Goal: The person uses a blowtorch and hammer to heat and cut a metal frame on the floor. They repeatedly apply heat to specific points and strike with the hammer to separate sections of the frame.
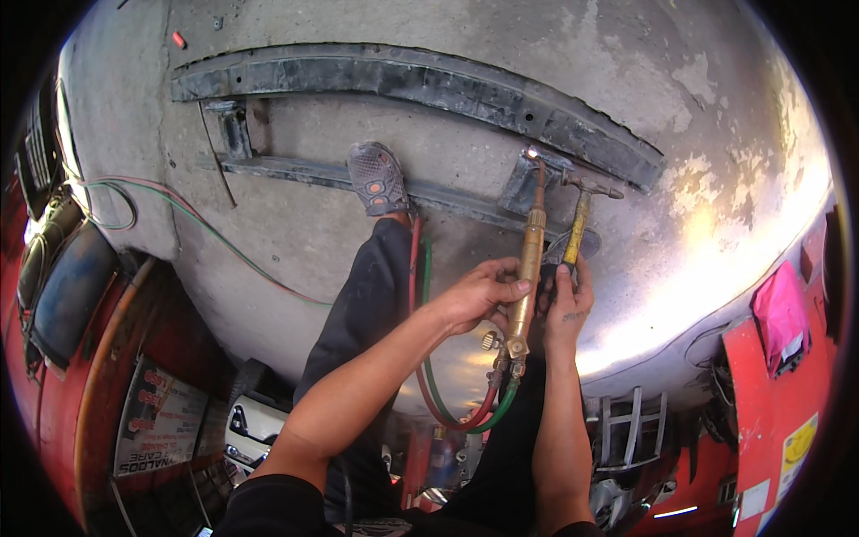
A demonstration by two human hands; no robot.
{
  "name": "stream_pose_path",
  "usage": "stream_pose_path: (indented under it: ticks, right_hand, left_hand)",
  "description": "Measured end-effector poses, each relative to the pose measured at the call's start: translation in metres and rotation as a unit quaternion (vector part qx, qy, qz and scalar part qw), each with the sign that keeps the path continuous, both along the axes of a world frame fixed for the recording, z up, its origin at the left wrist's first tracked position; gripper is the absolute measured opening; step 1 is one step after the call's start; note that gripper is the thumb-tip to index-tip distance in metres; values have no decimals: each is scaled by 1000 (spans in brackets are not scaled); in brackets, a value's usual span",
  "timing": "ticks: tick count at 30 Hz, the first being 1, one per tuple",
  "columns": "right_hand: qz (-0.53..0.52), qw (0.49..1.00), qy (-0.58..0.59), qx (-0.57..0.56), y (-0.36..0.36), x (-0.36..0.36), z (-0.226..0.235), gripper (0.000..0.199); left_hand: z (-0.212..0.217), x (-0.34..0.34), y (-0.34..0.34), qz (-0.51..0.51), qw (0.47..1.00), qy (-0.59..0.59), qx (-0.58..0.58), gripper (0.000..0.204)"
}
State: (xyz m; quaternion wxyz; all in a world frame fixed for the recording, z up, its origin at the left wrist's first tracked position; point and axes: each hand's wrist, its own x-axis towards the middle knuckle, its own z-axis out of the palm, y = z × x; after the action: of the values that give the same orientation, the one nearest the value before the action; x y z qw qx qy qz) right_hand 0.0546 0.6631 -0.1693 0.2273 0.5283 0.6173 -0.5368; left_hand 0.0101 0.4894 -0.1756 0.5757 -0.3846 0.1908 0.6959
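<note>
Torch on bracket's hot spot, hammer close by.
L hand (488,294) grip is wrapped round the brass torch (530,255); R hand (569,304) grip is closed on the yellow handle of the hammer (581,219), head just beside the bracket (515,191). Bracket is at floor (286,219) level, btwn curved beam (358,77) & straight bar (309,171); bright spot (532,153) glows at torch tip. To do it well, I'd say: hold tip steady, just off the metal, heat evenly, hammer clear of flame, hoses (414,255) slack & away from hot bits. Bare hands = burn risk; gloves pref.
</note>
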Motion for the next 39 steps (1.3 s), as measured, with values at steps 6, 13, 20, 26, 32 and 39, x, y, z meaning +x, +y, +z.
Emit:
stream_pose_path:
  ticks: [6, 13, 20, 26, 32, 39]
  right_hand:
    - [-3, 1000, -1, -4, 2, 1, 0, 46]
    - [1, 1000, -5, -6, 1, -1, 2, 47]
    - [-1, 1000, -5, -5, 2, 1, 0, 47]
    - [0, 1000, -5, -7, 3, -1, 2, 47]
    - [-4, 1000, -6, -6, 3, -3, 2, 47]
    - [-1, 1000, -9, -4, 3, -4, 3, 46]
  left_hand:
    - [-1, 0, 0, -9, 1000, 5, 8, 50]
    - [-2, 5, 3, 32, 999, -6, -21, 42]
    - [-3, 5, 4, 33, 999, -2, -20, 41]
    - [-1, 5, 4, 31, 999, 2, -22, 41]
    - [-2, 6, 4, 28, 999, 8, -25, 43]
    - [-1, 5, 2, 20, 999, 4, -32, 46]
